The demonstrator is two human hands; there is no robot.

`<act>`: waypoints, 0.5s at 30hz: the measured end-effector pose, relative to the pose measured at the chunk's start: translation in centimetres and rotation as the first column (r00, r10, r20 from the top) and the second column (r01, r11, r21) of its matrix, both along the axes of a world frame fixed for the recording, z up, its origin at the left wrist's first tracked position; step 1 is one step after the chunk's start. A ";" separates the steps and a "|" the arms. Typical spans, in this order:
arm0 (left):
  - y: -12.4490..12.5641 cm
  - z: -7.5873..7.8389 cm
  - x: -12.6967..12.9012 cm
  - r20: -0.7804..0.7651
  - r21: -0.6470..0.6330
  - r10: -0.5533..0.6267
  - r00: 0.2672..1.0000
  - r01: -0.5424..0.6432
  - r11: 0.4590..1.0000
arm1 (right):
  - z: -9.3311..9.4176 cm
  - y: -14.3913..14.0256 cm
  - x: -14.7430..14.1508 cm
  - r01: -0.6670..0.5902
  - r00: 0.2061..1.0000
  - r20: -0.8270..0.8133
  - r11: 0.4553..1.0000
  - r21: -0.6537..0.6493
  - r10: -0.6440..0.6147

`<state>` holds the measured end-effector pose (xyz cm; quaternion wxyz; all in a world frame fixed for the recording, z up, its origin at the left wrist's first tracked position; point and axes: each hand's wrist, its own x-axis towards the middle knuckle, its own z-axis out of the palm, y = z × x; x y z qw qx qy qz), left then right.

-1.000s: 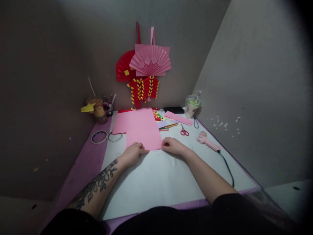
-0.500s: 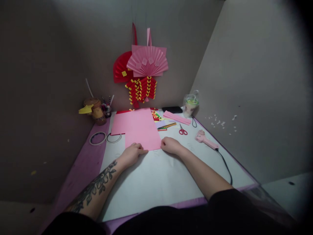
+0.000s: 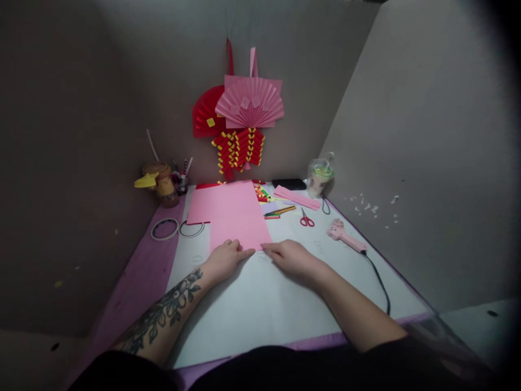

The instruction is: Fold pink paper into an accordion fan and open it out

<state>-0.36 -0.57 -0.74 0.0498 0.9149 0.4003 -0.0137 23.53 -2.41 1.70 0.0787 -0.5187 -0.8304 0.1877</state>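
Resting flat on table [image 3: 260, 304], both hands lay open: left hand [image 3: 225, 259] and right hand [image 3: 291, 256] touched near edge of pink paper sheet [image 3: 236, 214], fingertips almost meeting, gripping nothing.

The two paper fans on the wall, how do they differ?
The pink fan hangs in front and overlaps the red fan, which shows only at the left. The pink fan bears pink squares, the red fan a yellow one. The pink fan's loop is pink, the red fan's red. Both are pleated half-circles hanging above the table.
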 end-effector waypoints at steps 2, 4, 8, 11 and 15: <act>0.0 -0.1 0.0 -0.019 0.005 -0.005 1.000 0.005 1.000 | -0.1 -1.0 -1.2 -0.061 0.986 0.155 0.998 -0.020 0.064; 0.1 -0.1 0.0 -0.030 0.017 -0.014 0.999 0.014 1.000 | -0.5 -1.4 -2.3 -0.070 0.954 0.293 0.998 -0.010 0.070; 0.0 -0.2 0.0 -0.032 0.038 -0.014 0.999 0.015 0.999 | -1.2 -1.5 -3.3 -0.049 0.907 0.419 0.999 0.022 0.035; -0.2 0.0 0.0 -0.025 0.027 -0.010 1.000 0.010 1.000 | -1.2 -1.3 -2.9 0.000 0.888 0.460 1.000 0.022 -0.010; -0.4 0.4 0.1 -0.024 0.015 -0.002 1.000 0.002 1.000 | -0.4 -1.0 -1.8 0.065 0.868 0.493 0.998 0.002 -0.058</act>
